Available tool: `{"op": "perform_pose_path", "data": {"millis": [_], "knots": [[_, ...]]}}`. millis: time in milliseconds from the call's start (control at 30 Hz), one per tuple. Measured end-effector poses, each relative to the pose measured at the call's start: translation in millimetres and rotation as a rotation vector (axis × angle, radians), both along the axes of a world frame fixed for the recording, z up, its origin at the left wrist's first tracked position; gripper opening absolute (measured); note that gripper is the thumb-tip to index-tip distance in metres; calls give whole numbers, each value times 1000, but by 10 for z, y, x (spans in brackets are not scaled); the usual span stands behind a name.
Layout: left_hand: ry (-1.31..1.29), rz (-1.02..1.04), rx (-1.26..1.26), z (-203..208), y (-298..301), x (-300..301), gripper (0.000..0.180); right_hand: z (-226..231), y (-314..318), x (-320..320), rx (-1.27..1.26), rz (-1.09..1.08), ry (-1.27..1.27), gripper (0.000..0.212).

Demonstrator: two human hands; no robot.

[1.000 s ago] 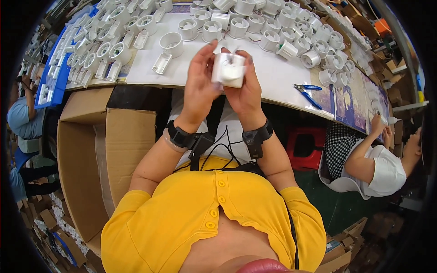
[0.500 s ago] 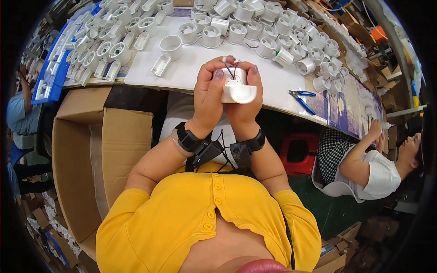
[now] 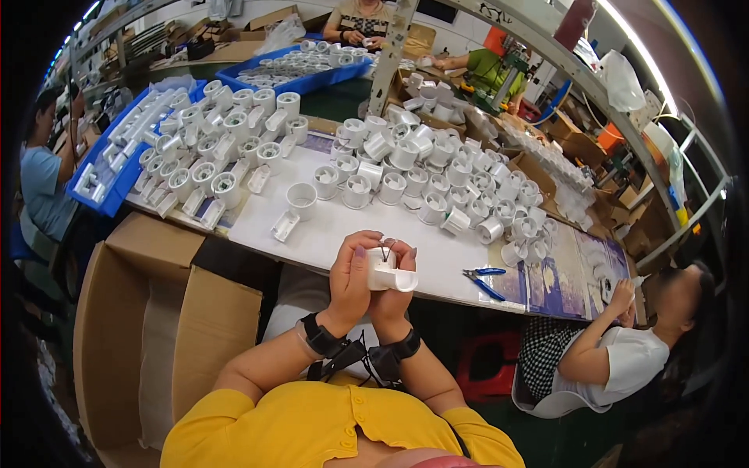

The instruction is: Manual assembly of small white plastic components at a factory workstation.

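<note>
Just over the table's near edge, my left hand (image 3: 349,281) and my right hand (image 3: 392,306) are both closed around a white plastic housing (image 3: 392,278) with a rounded projecting lip. Thin dark wires (image 3: 385,251) rise from its top between my fingertips. Beyond my hands, a white cup-shaped housing (image 3: 302,204) stands on the table, with a small white rectangular case (image 3: 286,226) beside it. To the right lies a pair of blue-handled cutting pliers (image 3: 485,282), apart from both hands.
Many white round housings (image 3: 394,187) crowd the table's far side, more with rectangular cases (image 3: 226,187) at left. A blue tray (image 3: 101,199) holds white parts. An open cardboard box (image 3: 117,327) stands at my left. A co-worker (image 3: 616,343) sits at right; a red stool (image 3: 484,366) is nearby.
The view has tilted upward, so the far side of the workshop shows and my hands appear lower. Both hands still hold the white housing, now turned slightly.
</note>
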State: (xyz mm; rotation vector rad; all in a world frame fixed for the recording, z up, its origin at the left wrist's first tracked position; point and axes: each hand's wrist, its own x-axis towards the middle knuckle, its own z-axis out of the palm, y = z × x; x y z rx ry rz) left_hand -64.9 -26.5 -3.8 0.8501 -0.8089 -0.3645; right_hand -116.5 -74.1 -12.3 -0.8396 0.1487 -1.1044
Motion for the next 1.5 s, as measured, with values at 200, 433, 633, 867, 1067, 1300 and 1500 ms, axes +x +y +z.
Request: {"op": "perform_pose_path", "data": {"millis": [200, 433, 633, 867, 1067, 1300, 1500], "knots": [[-56, 66, 34, -25, 82, 16, 24, -12, 41, 42, -32, -46, 7, 35], [-425, 125, 115, 47, 99, 75, 56, 188, -145, -95, 310, 117, -76, 30], [-107, -182, 43, -25, 80, 291, 81, 230, -204, 13, 193, 249, -152, 70], [-322, -177, -114, 33, 84, 358, 63, 181, -179, 20, -215, 258, -26, 72], [-26, -198, -272, 51, 71, 175, 35, 218, 16, -7, -240, 157, 73, 59], [-4, -100, -198, 22, 30, 165, 21, 190, 100, -7, -325, -5, 157, 42], [-36, -89, -212, 104, 6, 102, 36, 221, -69, 35, -6, 238, -80, 39]]}}
